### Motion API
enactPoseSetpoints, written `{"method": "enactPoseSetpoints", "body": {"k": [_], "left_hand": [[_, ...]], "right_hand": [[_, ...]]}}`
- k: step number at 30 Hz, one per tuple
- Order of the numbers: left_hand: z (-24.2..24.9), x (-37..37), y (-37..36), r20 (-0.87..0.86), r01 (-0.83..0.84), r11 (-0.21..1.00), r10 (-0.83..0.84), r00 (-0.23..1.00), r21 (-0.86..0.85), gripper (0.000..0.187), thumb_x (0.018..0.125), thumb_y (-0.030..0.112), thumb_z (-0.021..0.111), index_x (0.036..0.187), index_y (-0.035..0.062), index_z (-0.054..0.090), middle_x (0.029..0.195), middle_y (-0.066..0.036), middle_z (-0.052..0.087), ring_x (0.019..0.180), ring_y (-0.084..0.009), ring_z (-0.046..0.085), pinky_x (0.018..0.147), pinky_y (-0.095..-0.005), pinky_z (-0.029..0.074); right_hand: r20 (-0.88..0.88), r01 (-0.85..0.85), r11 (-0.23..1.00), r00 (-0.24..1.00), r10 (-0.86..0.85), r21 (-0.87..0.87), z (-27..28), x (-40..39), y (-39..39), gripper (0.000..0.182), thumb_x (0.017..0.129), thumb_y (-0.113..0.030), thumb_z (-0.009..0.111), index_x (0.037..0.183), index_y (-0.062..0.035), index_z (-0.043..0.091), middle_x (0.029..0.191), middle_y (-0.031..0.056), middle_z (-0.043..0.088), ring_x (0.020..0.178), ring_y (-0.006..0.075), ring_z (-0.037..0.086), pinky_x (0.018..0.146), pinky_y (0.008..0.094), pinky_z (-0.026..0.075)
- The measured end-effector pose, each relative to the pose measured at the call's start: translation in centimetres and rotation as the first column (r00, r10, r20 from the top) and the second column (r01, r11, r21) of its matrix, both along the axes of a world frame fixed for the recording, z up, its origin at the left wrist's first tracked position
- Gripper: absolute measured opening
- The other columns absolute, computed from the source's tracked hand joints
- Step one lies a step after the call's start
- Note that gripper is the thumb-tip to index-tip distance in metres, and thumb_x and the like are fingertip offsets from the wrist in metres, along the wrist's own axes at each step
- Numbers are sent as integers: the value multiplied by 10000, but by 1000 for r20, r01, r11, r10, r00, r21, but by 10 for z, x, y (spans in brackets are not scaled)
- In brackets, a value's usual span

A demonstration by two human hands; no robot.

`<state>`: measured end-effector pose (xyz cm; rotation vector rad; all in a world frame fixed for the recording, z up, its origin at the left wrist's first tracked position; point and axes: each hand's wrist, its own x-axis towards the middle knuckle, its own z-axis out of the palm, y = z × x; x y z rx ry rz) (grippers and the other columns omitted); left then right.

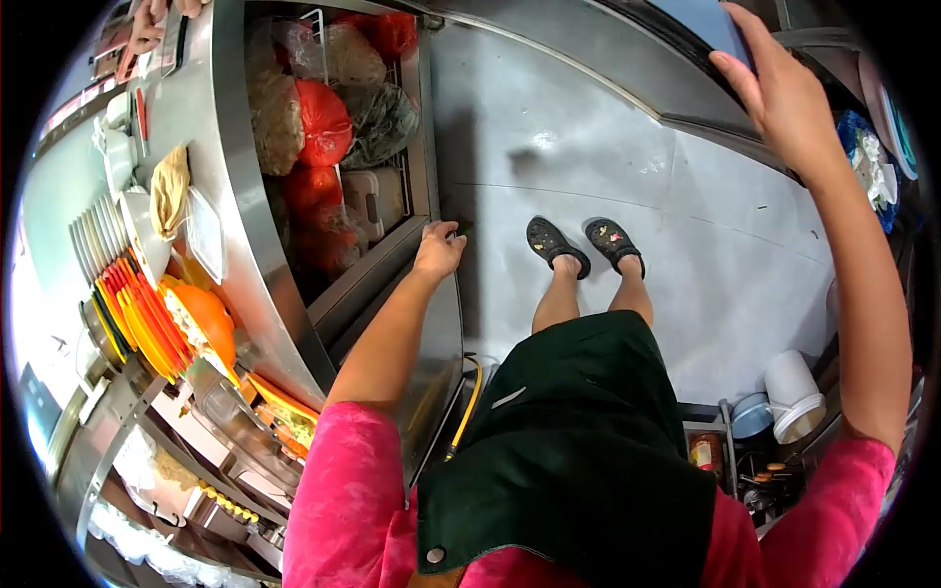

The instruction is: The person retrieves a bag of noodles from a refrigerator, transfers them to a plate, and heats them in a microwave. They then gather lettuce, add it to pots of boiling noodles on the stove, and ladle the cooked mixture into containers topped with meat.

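Note:
My left hand [439, 251] is at the front corner of an under-counter fridge [424, 127], with its fingers loosely bent and slightly apart. Inside the fridge, knotted plastic bags of food [323, 122], some red and some clear, are packed beside a lidded container [374, 204]. At the upper right, my right hand [784, 103] grips the edge of the open fridge door [691, 24], thumb on its bluish face. A dark seal runs along the door's edge.
The steel counter [230, 167] carries a row of coloured plates [142, 318], an orange bowl [208, 323] and a cloth [170, 191]. Another person's hands [152, 24] show at top left. White buckets [792, 392] stand on the grey floor [588, 147] to the right.

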<state>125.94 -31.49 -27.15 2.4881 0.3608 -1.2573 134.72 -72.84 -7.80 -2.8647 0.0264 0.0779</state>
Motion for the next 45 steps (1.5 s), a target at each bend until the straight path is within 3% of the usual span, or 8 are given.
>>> {"method": "enactPoseSetpoints", "body": {"k": [22, 25, 28, 31, 39, 41, 43, 45], "left_hand": [[-50, 70, -9, 224, 99, 995, -104, 969, 35, 363, 768, 192, 561, 1084, 23, 502, 1209, -178, 357, 874, -249, 543, 821, -326, 424], [-48, 95, 0, 350, 20, 999, -8, 937, -29, 365, 763, 177, 567, 1086, 19, 499, 1151, -187, 414, 885, -256, 540, 831, -320, 413], [-76, 127, 33, 486, -193, 909, 366, 794, -369, 385, 748, 133, 586, 1079, -31, 476, 1076, -168, 494, 899, -225, 534, 811, -327, 419], [-35, 162, 12, 326, -476, 569, 803, 499, -671, 317, 767, 71, 557, 1057, -25, 474, 911, -119, 560, 812, -179, 553, 666, -289, 465], [32, 234, -7, 257, -648, 356, 934, 247, -674, 154, 777, 138, 532, 841, 1, 561, 738, -49, 559, 592, -137, 473, 537, -261, 399], [9, 263, 9, 517, -568, 401, 855, -51, -719, 134, 775, 136, 526, 763, 19, 590, 696, -61, 571, 582, -153, 507, 484, -277, 404], [-101, 315, 159, 979, -331, 937, 163, 124, -114, 97, 769, 89, 522, 774, 32, 599, 710, -85, 601, 590, -183, 558, 449, -287, 414], [-77, 331, 152, 862, -482, 788, 492, 118, -384, 109, 777, 101, 510, 800, 31, 591, 743, -89, 593, 625, -187, 550, 485, -293, 408]], "right_hand": [[298, -402, 905, 855, 425, -139, -51, 10, -51, 538, 791, -408, 527, 1056, 53, 445, 839, 254, 560, 738, 420, 548, 643, 438, 444], [163, -728, 632, 613, 773, -265, -68, 21, -86, 501, 822, -371, 487, 1143, 10, 432, 1115, 218, 483, 954, 329, 517, 778, 394, 427], [192, -244, 964, 956, 221, 104, -51, 3, -41, 520, 841, -411, 413, 1231, -68, 389, 1257, 164, 376, 1043, 265, 446, 824, 385, 387], [237, -164, 981, 954, 185, -103, -52, -3, -39, 435, 832, -369, 483, 1175, -105, 431, 960, 182, 572, 869, 315, 569, 753, 341, 442], [-66, -92, 996, 994, 92, 7, -38, 10, -47, 448, 829, -230, 517, 1206, -32, 376, 1113, 192, 498, 1021, 303, 504, 854, 322, 388], [-125, -131, 990, 985, 123, -57, -43, 16, -71, 469, 825, -194, 510, 1231, -23, 350, 1167, 201, 456, 1082, 299, 461, 903, 329, 355], [-185, -245, 962, 957, 221, -118, -40, 23, -95, 514, 843, -212, 472, 1253, 39, 292, 1220, 217, 401, 1129, 289, 416, 945, 343, 306], [-260, -234, 972, 941, 218, -32, -39, 20, -119, 459, 867, -107, 372, 1270, 73, 243, 1299, 208, 310, 1223, 266, 290, 1012, 326, 188]]}}
